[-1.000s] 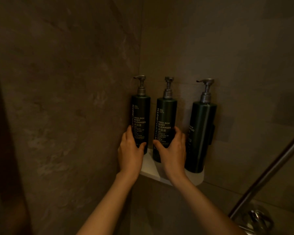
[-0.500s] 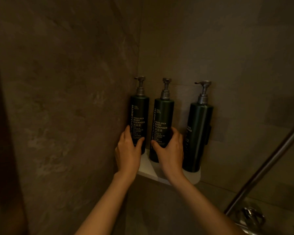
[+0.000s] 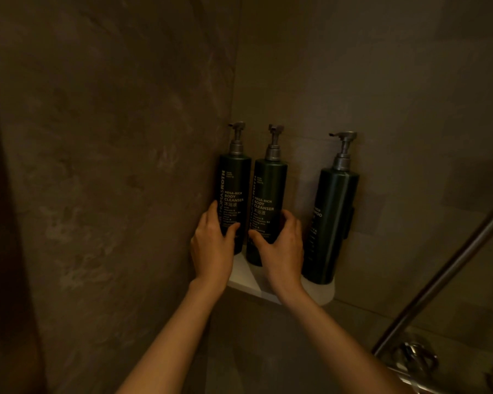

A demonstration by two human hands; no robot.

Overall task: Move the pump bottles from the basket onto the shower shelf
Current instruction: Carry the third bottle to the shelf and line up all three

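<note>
Three dark green pump bottles stand upright on a white corner shower shelf (image 3: 322, 294). The left bottle (image 3: 234, 186) sits against the side wall, and my left hand (image 3: 211, 248) is wrapped around its lower part. Close beside it is the middle bottle (image 3: 268, 191), labelled body cleanser, with my right hand (image 3: 279, 248) gripping its lower half. The right bottle (image 3: 329, 223) stands apart at the shelf's right end, untouched. No basket is in view.
Brown stone-look walls meet in the corner behind the shelf. A slanted metal rail (image 3: 444, 271) runs up to the right, with a chrome tap fitting (image 3: 413, 359) at the lower right. A dark edge borders the far left.
The left and middle bottles now stand closer together, and both hands stay wrapped around them. The view has shifted slightly.
</note>
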